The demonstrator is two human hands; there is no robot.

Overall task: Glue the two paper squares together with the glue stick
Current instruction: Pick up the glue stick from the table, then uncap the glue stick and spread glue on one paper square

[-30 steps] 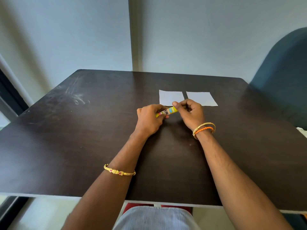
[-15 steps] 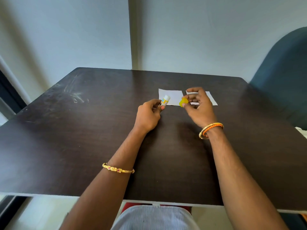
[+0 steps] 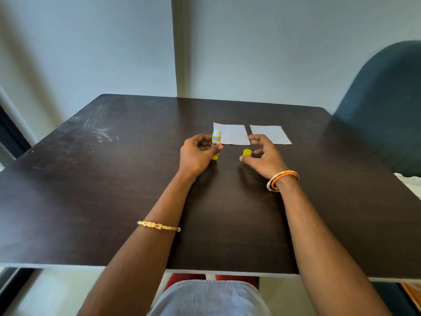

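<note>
Two white paper squares lie side by side on the dark table (image 3: 91, 183), the left square (image 3: 233, 133) and the right square (image 3: 272, 133). My left hand (image 3: 197, 157) is shut on the glue stick (image 3: 216, 139), which stands upright and uncapped, its white tip up, just in front of the left square's near-left corner. My right hand (image 3: 266, 157) is low over the table in front of the gap between the squares. Its thumb and a bent finger pinch the yellow cap (image 3: 247, 152), which rests on or just above the table. The other fingers are spread.
A teal chair back (image 3: 387, 106) stands at the table's right side. A grey wall runs behind the table's far edge. Pale scuff marks (image 3: 100, 133) show on the far-left tabletop. My lap is below the near edge.
The cap came off the glue stick. My right hand carried it right and down to the table, while my left hand turned the stick upright.
</note>
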